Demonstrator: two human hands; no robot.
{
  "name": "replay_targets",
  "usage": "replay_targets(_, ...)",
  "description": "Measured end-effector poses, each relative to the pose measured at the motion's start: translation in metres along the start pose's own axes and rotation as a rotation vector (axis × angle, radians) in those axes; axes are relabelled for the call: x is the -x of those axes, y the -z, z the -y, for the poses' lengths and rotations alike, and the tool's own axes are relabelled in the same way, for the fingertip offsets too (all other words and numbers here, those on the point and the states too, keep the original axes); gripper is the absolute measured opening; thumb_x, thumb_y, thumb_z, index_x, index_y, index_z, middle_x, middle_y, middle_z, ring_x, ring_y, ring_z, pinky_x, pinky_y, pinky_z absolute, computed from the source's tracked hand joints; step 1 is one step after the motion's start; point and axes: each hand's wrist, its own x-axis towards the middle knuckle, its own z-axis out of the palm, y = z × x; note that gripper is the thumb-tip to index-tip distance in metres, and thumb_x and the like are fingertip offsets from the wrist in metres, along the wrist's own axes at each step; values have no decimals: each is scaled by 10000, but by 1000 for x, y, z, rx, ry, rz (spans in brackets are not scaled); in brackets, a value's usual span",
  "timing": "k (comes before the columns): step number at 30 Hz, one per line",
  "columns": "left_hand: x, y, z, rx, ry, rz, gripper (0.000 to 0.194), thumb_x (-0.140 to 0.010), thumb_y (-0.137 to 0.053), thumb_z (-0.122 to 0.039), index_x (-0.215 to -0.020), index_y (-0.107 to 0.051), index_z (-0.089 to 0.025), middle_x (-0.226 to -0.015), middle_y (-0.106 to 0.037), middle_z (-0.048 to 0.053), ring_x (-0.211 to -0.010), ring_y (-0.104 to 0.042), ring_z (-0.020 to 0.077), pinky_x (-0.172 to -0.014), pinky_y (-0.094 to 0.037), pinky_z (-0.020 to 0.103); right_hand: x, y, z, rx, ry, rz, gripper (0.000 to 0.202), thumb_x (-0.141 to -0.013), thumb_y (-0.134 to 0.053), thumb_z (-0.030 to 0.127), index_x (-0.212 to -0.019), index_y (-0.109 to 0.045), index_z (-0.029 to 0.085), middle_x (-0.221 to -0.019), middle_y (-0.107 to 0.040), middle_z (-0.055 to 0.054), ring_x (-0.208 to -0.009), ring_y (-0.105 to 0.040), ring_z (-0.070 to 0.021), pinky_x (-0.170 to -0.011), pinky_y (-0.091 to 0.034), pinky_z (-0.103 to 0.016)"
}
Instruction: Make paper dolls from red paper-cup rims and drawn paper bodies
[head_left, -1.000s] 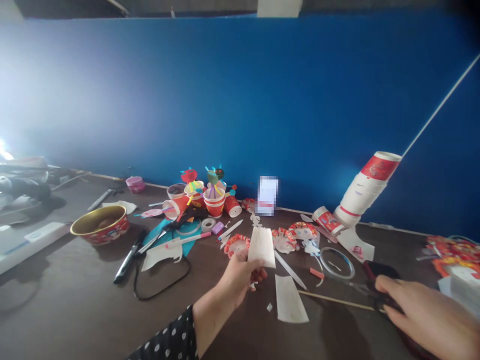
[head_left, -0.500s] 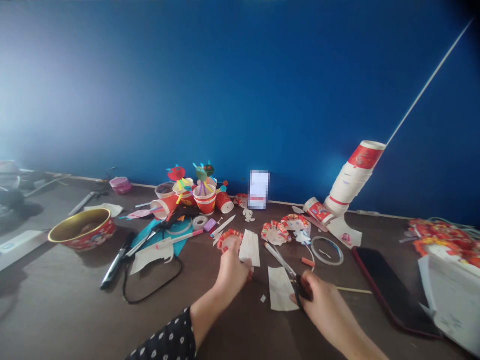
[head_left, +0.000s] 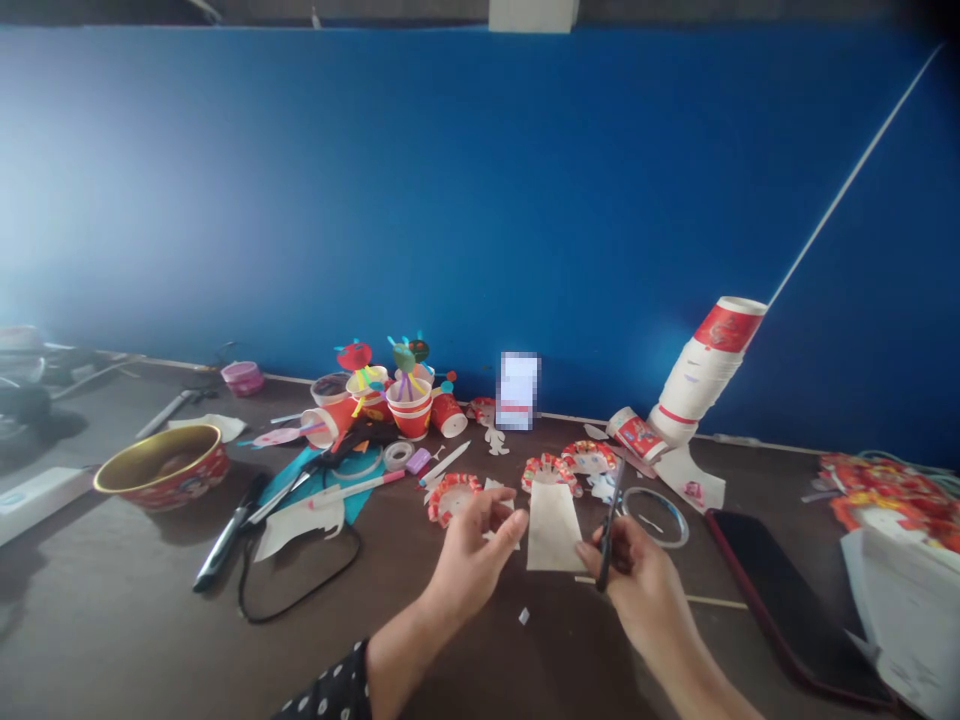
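Observation:
My right hand (head_left: 637, 560) is closed around black-handled scissors (head_left: 606, 545), blades pointing up and away. Its thumb touches the lower right edge of a cream rectangle of paper (head_left: 553, 528), which appears raised off the table. Just left of that paper is my left hand (head_left: 476, 545), fingers curved and apart, with nothing between them. Behind its fingers, mostly covered, lies a second piece of pale paper (head_left: 499, 490). A ring-shaped red-and-white cut cup piece (head_left: 452, 497) lies beyond the left hand. Two similar cup pieces (head_left: 551, 472) rest beyond the raised paper.
A leaning stack of paper cups (head_left: 694, 375) stands at the back right. To the right lies a dark phone (head_left: 787, 600) near loose papers (head_left: 911, 610). On the left are a red-gold bowl (head_left: 169, 465) and a marker (head_left: 225, 545). Decorated cups (head_left: 411, 410) stand behind.
The right hand has lifted the nearer paper along with the scissors, whose blades now point more upright. The left hand has come off the other paper and opened. The view has tilted up slightly.

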Motion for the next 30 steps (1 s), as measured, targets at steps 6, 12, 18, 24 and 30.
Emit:
replay_targets(6, 3, -16, 0, 495, 223, 122, 337, -593, -692, -345, -791, -584, -95, -691, -631, 55, -584, -546, 119, -551, -408, 209, 4, -20, 3, -9, 26, 20, 208, -652, -639, 291, -708, -464, 193, -631, -559, 19, -602, -551, -137, -589, -427, -223)
replay_targets(12, 3, -17, 2, 495, 281, 4, 254, -581, -678, -272, -748, -600, -97, -607, -607, 22, -515, -526, 104, -490, -394, 196, 5, -27, 2, -60, -29, 89, 249, -643, -645, 339, -724, -465, 188, -658, -578, 6, -621, -560, -146, -588, -432, -230)
replay_targets(18, -1, -8, -4, 437, 265, -63, 215, -618, -634, -266, -755, -574, -111, -521, -535, -17, -372, -408, 45, -338, -276, 148, 9, -21, 12, -82, -91, 255, 325, -671, -570, 478, -739, -511, 166, -593, -500, 26, -540, -454, -112, -485, -362, -206)
replay_targets(24, -5, -1, -6, 468, 219, -105, 326, -606, -654, -345, -809, -553, -111, -525, -526, -9, -329, -377, 47, -268, -238, 148, 18, -18, 19, -29, -47, 373, 410, -723, -440, 567, -628, -464, 169, -541, -372, 42, -519, -343, -89, -472, -284, -198)
replay_targets(30, -8, 1, -4, 489, 161, -157, 273, -623, -637, -328, -767, -541, -116, -532, -523, -23, -324, -382, 38, -289, -285, 153, 24, -19, 27, 87, -64, 479, 470, -711, -388, 623, -586, -450, 175, -518, -364, 36, -509, -322, -91, -470, -261, -202)
